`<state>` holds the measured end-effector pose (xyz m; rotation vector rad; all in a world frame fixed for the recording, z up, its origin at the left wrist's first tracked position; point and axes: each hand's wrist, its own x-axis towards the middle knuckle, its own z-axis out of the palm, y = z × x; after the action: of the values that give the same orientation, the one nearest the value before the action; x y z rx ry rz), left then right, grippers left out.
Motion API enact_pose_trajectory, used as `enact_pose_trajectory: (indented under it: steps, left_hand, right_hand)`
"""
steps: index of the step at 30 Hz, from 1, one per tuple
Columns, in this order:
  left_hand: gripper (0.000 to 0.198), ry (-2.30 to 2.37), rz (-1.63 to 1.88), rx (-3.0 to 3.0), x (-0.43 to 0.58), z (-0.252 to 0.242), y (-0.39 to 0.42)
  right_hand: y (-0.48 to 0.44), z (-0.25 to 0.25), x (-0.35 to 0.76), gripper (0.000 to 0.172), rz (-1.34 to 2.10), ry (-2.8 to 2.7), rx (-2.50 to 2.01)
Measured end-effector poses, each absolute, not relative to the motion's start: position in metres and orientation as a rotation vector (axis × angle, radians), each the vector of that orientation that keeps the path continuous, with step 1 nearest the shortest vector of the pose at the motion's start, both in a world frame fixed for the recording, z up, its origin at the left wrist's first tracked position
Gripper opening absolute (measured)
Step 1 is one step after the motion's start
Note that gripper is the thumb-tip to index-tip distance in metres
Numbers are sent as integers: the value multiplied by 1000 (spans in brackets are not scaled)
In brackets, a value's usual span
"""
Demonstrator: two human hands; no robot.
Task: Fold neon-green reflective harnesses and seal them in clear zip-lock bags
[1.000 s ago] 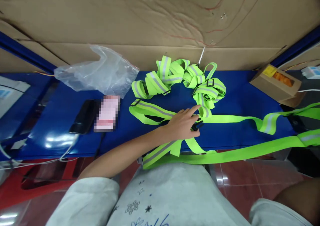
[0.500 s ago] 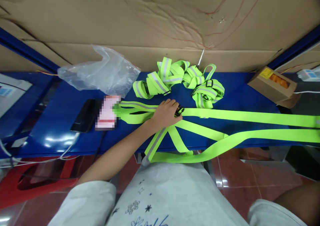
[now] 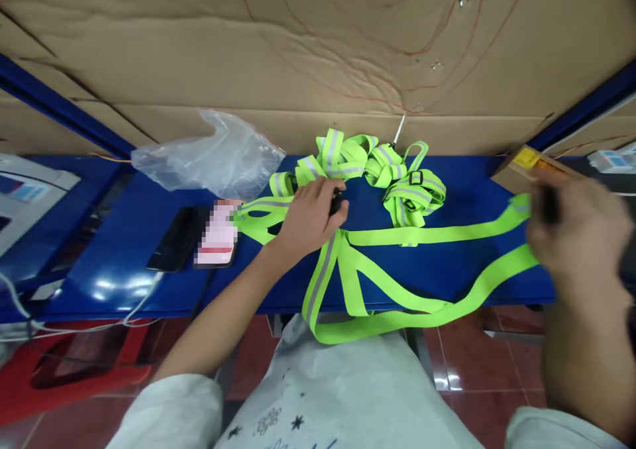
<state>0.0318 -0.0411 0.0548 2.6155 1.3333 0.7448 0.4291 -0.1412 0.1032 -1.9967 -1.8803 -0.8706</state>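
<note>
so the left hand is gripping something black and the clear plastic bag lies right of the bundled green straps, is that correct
Not quite: the clear plastic bag lies left of the bundled green straps, as the head view shows. The left hand is gripping something black.

Matt cloth straps (image 3: 422, 236); glossy smooth tabletop (image 3: 467, 191); crinkled plastic bag (image 3: 218, 161); matt creased cardboard wall (image 3: 199, 58)

Smartphones (image 3: 173, 240): laid at the left of the counter (image 3: 109, 263)
Plastic bag (image 3: 213, 161): placed behind them
Strap bundles (image 3: 420, 189): set between bag and cardboard box (image 3: 510, 172)
Unrolled strap (image 3: 432, 235): stretched before the bundles
</note>
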Motion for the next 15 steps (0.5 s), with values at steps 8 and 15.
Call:
enact_pose_trajectory:
  steps: [8, 15]
  left_hand:
    - [75, 1208, 375, 2795, 48, 22, -53]
    - [81, 1165, 336, 2753, 46, 21, -53]
  right_hand:
    - [-81, 49, 284, 54, -450, -2547, -1398]
    - [-72, 37, 271, 50, -398, -2628, -1253]
